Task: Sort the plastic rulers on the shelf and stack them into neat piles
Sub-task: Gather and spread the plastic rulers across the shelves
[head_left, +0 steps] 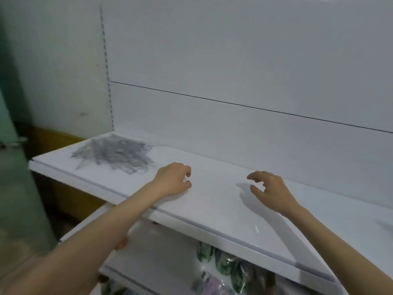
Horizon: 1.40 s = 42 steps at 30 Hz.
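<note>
A messy heap of clear plastic rulers point(114, 155) lies fanned out at the back left corner of the white shelf point(212, 209). My left hand point(173, 179) rests on the shelf just right of the heap, fingers loosely curled, with nothing visible in them. My right hand point(269, 188) hovers a little above the shelf further right. Its fingers are bent and spread and hold nothing that I can see. A bare stretch of shelf lies between the two hands.
The white back panel point(234, 124) rises directly behind the shelf. A lower shelf point(153, 256) holds green cans point(225, 262) and packets. A green door or panel point(19, 167) stands to the left, past the shelf's end.
</note>
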Each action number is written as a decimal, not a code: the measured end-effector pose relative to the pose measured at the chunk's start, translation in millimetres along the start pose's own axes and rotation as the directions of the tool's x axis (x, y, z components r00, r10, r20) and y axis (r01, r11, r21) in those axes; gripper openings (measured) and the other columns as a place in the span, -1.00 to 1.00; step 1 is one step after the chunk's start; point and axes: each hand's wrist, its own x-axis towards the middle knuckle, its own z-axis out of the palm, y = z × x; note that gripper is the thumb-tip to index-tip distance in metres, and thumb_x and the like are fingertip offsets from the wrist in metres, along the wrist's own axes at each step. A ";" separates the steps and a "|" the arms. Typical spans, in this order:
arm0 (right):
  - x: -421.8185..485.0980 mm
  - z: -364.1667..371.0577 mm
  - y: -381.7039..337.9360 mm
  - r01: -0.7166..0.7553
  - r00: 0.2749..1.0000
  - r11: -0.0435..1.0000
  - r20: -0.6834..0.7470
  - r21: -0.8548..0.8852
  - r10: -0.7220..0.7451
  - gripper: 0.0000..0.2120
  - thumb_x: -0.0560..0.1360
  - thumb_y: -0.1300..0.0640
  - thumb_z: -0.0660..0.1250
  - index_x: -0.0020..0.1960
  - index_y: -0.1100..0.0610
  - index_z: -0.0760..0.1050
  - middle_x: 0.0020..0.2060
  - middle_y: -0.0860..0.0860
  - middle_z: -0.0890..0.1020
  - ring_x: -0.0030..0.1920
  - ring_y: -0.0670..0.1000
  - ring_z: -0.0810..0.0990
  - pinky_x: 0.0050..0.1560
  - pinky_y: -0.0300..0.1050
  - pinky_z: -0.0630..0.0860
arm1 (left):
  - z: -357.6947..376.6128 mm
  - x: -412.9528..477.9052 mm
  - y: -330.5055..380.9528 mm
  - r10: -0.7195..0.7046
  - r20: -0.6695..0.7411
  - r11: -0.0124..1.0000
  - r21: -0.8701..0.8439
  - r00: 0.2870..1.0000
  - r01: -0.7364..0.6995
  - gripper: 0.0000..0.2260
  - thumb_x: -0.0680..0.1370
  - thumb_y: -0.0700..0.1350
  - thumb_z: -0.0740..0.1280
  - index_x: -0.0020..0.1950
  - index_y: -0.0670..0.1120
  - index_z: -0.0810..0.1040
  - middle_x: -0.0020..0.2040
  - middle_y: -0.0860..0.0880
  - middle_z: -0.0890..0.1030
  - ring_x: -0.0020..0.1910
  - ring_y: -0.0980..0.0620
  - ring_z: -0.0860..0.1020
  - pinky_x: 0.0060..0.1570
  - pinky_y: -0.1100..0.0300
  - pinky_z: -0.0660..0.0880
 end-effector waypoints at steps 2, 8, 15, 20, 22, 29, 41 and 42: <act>24.9 27.7 -38.2 0.089 0.995 0.995 0.041 0.052 -0.091 -0.73 0.50 0.20 0.29 0.19 0.08 0.53 0.06 0.00 0.61 0.09 0.00 0.54 0.12 -0.05 0.48 | -12.5 -27.6 -41.8 -0.086 -0.006 0.996 0.033 0.996 0.087 -0.73 0.54 0.01 0.24 0.21 -0.03 0.48 0.13 0.01 0.53 0.10 0.00 0.48 -0.09 0.15 0.39; 83.0 97.4 -158.5 0.292 0.938 0.946 0.149 0.141 -0.312 -0.70 0.52 0.16 0.28 0.25 0.07 0.49 0.13 0.01 0.58 0.12 -0.02 0.53 0.13 -0.02 0.50 | -53.0 -97.3 -152.8 -0.344 -0.111 0.938 0.002 0.933 0.346 -0.78 0.53 0.00 0.30 0.14 -0.03 0.53 0.11 0.01 0.56 0.03 0.03 0.51 0.02 0.13 0.49; 147.4 162.6 -259.4 0.358 0.903 0.928 0.214 0.104 -0.372 -0.72 0.50 0.13 0.29 0.20 0.08 0.54 0.13 0.07 0.59 0.13 0.06 0.53 0.14 0.00 0.48 | -72.0 -111.8 -271.9 -0.437 -0.169 0.899 -0.045 0.884 0.436 -0.79 0.53 -0.04 0.33 0.13 -0.04 0.57 0.10 -0.01 0.60 -0.02 0.08 0.53 -0.01 0.17 0.54; 200.6 202.6 -292.1 0.187 0.969 0.982 0.167 -0.001 -0.184 -0.70 0.53 0.07 0.27 0.23 0.09 0.53 0.19 0.09 0.56 0.21 0.10 0.49 0.15 -0.05 0.46 | -73.6 -77.0 -352.3 -0.372 -0.138 0.928 -0.040 0.918 0.370 -0.80 0.54 -0.04 0.32 0.14 -0.05 0.58 0.10 0.00 0.58 0.00 0.07 0.54 -0.01 0.19 0.54; 214.7 212.4 -295.6 0.091 0.987 0.994 0.136 -0.055 -0.083 -0.63 0.55 0.01 0.25 0.31 0.11 0.46 0.25 0.10 0.53 0.28 0.12 0.44 0.21 -0.02 0.42 | -72.0 -57.3 -375.5 -0.330 -0.119 0.944 -0.058 0.937 0.325 -0.81 0.55 -0.05 0.31 0.13 -0.05 0.58 0.11 -0.01 0.56 0.03 0.06 0.52 0.02 0.17 0.52; 217.8 237.5 -295.3 -0.041 0.980 0.987 0.187 -0.154 0.070 -0.48 0.56 -0.18 0.19 0.31 0.19 0.44 0.23 0.12 0.55 0.27 0.17 0.46 0.23 0.05 0.42 | -45.9 7.7 -401.5 0.006 -0.003 0.988 -0.157 1.000 -0.006 -0.60 0.51 -0.25 0.22 0.33 -0.01 0.47 0.36 0.02 0.44 0.36 0.04 0.33 0.33 0.12 0.30; 223.5 236.4 -307.4 0.042 0.987 0.972 0.159 -0.229 -0.005 -0.70 0.45 -0.05 0.31 -0.07 0.19 0.62 -0.03 0.08 0.68 0.00 0.11 0.59 -0.05 0.00 0.54 | -42.2 47.7 -398.7 0.274 0.121 0.946 -0.214 0.954 -0.244 -0.64 0.42 -0.12 0.37 0.20 0.12 0.55 0.17 0.11 0.56 0.15 0.13 0.45 0.19 0.09 0.43; 223.7 234.5 -307.9 0.068 0.987 0.971 0.159 -0.231 -0.031 -0.71 0.45 -0.04 0.31 -0.06 0.17 0.63 -0.02 0.05 0.68 0.01 0.10 0.59 -0.05 -0.03 0.54 | -43.7 49.1 -399.8 0.284 0.104 0.944 -0.206 0.953 -0.258 -0.65 0.42 -0.10 0.38 0.18 0.15 0.56 0.14 0.12 0.56 0.13 0.14 0.45 0.17 0.10 0.44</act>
